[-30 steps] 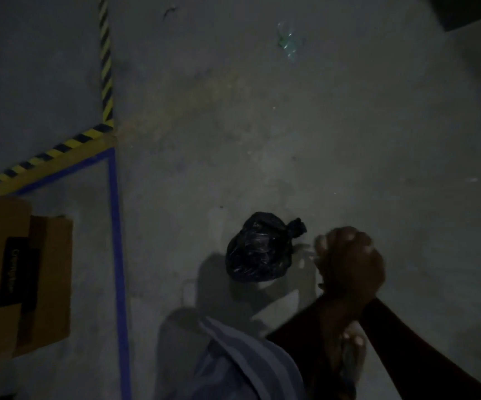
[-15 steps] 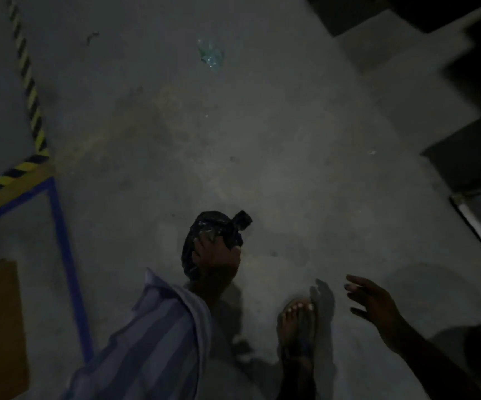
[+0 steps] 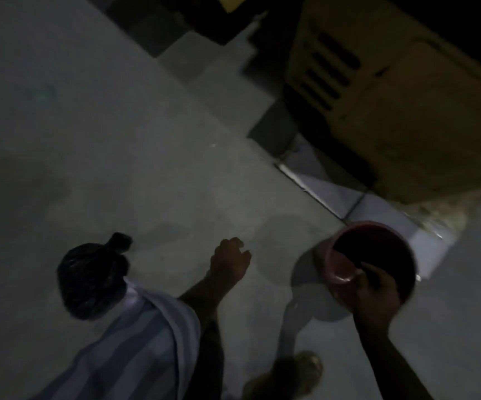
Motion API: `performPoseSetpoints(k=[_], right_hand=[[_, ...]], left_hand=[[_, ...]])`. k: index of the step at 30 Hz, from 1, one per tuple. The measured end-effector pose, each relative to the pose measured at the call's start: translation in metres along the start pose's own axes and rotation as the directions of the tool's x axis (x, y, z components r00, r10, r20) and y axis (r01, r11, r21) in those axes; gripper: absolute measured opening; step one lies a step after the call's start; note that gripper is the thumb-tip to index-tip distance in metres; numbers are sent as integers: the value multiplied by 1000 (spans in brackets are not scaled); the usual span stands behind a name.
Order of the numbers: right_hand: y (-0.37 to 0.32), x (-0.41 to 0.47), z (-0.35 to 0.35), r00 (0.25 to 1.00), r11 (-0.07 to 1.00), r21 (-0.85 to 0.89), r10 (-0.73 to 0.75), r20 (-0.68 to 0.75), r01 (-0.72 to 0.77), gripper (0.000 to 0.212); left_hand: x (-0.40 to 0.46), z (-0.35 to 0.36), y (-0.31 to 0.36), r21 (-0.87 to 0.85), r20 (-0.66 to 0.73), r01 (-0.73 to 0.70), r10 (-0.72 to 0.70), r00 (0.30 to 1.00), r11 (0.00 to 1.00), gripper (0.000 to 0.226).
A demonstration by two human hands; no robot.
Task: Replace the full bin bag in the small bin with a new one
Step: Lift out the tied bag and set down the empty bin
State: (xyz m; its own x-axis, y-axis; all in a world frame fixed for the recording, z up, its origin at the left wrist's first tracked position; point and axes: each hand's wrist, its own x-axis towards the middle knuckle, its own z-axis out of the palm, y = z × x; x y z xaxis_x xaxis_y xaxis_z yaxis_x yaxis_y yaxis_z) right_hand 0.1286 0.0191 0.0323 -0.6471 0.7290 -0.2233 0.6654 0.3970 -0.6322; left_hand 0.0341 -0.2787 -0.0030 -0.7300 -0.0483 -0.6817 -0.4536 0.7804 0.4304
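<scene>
The bin [image 3: 372, 261], a small pink tub with a dark inside, stands on the floor [image 3: 147, 140] toward its lower right, beside a pale tiled step [image 3: 328, 186] under a yellow louvred cabinet [image 3: 406, 96]. No liner shows in it, though the inside is too dark to be sure. The right hand [image 3: 377, 287] is at its near rim, fingers curled over the edge, apparently gripping it. The left hand [image 3: 229, 259] hangs between bin and bag, fingers loosely bent, holding nothing. The tied black bag [image 3: 89, 278] sits on the floor well to the left of the bin, partly hidden by a striped garment [image 3: 135, 347]; a foot [image 3: 294, 373] shows at the bottom edge.

The full bag looks already out and knotted, so fitting the new liner is the step in hand. No fresh bag is visible; the next move likely calls for fetching one, opening it, and folding its mouth over the rim.
</scene>
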Motion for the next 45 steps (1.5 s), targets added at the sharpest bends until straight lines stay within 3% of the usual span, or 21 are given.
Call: performPoseSetpoints(k=[3,5,7,9,11,13,18,24,30,35,38,40,43,45], right_hand=[[47,37,-53,974,998,-47,30,-222,-42,32],[78,58,-70,945,980,-47,175,-276,-195,50],[107,74,-73,873,890,1,448,-193,-457,78],[127,88,-71,761,753,129,649,20,-646,95],[141,98,-67,712,676,222,658,245,-702,74],[148,104,-61,789,774,179,562,249,-607,47],[116,112,-50,910,920,22,384,153,-392,45],[73,126,-18,933,952,40,288,217,-303,36],[48,145,15,916,945,46,301,267,-324,39],[53,143,25,889,938,32,316,332,-345,45],[75,150,29,839,893,80,382,388,-444,62],[87,146,33,834,900,41,384,396,-434,53],[65,133,18,911,961,-60,275,306,-270,33],[59,130,13,925,967,-91,256,280,-239,31]], left_hand=[[-4,40,71,-93,86,-97,105,991,991,30],[-4,65,113,-120,117,-139,153,981,983,29],[-1,91,149,-149,125,-182,201,971,972,31],[3,112,183,-149,127,-211,231,965,966,41],[12,130,208,-119,141,-205,221,965,972,45],[24,143,221,-76,148,-165,174,973,983,50],[44,134,224,17,-3,-92,92,996,996,23],[56,93,211,40,-157,-83,88,984,996,22],[84,69,201,27,-212,-61,65,975,998,22],[102,57,183,111,-44,-65,70,997,992,28],[106,52,180,114,60,-6,-1,998,993,37],[109,53,174,115,104,33,-45,994,993,41],[134,64,153,175,167,55,-84,982,983,46],[150,73,137,198,189,82,-120,975,977,48]])
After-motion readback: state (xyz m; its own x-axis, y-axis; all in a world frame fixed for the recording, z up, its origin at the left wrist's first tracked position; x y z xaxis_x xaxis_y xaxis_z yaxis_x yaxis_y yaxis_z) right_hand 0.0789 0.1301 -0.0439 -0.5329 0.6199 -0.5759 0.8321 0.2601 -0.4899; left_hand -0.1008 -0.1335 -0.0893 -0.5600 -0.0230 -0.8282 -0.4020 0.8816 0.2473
